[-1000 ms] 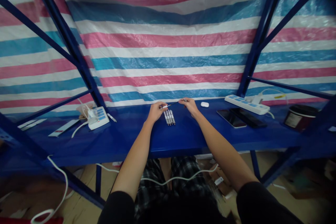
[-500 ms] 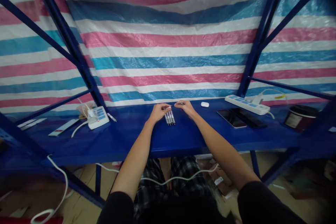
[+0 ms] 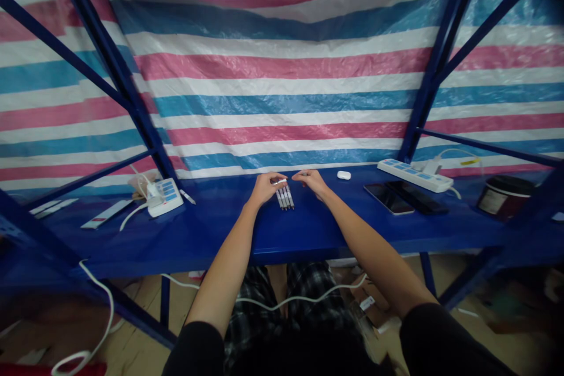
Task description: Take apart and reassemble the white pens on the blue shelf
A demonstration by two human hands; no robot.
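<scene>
Several white pens with dark tips lie side by side on the blue table, tips toward me. My left hand is at their upper left, its thumb and fingers closed on a small white pen-like piece that lies across the pens' far ends. To the right of the pens, a little apart from them, my right hand has its fingertips pinched together. Whatever those fingertips hold, if anything, is too small to make out.
A small white case, two dark phones, a power strip and a dark tub stand to the right. At the left are another power strip, a single pen and a flat strip. Blue posts frame the table.
The dark thin piece seen between my hands no longer shows there. My hands have barely shifted, and the row of pens has stayed in place.
</scene>
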